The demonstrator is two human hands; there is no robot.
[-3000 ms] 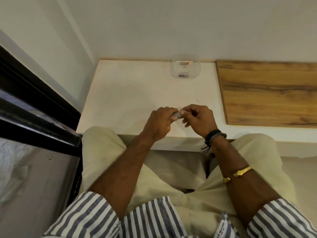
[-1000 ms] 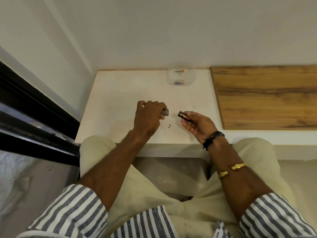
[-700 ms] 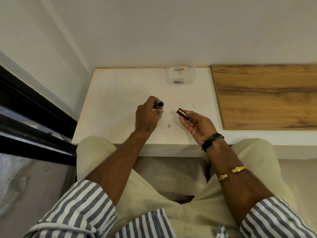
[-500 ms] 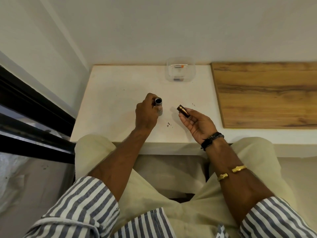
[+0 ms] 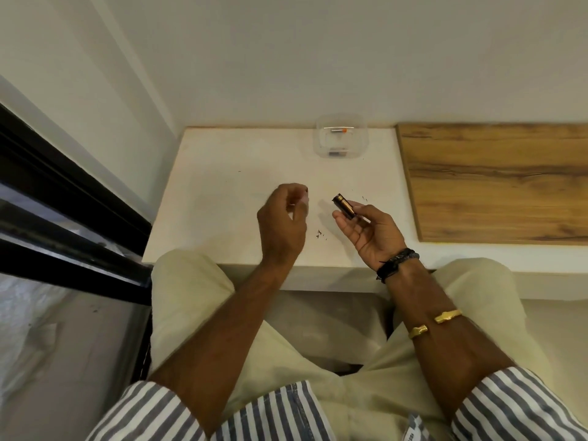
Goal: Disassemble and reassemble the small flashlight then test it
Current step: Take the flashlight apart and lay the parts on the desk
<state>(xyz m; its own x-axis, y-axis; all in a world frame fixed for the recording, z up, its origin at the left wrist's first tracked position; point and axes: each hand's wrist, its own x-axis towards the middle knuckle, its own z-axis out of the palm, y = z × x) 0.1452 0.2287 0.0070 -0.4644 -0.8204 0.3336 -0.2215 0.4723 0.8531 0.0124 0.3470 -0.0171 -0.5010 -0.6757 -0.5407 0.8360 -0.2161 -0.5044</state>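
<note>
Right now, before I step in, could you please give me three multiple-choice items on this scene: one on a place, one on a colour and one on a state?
1. Where does the clear container stand?
A. At the far edge of the white table
B. On the person's lap
C. On the floor

2. What colour is the bangle on the right forearm?
A. Silver
B. Gold
C. Red

3. What is the state of the dark cylinder?
A. Lying on the table
B. Inside the container
C. Held in the right hand

Answers:
1. A: it sits at the table's back edge, by the wall.
2. B: the metal shows yellow-gold.
3. C: the thumb and fingers pinch it above the table.
</note>
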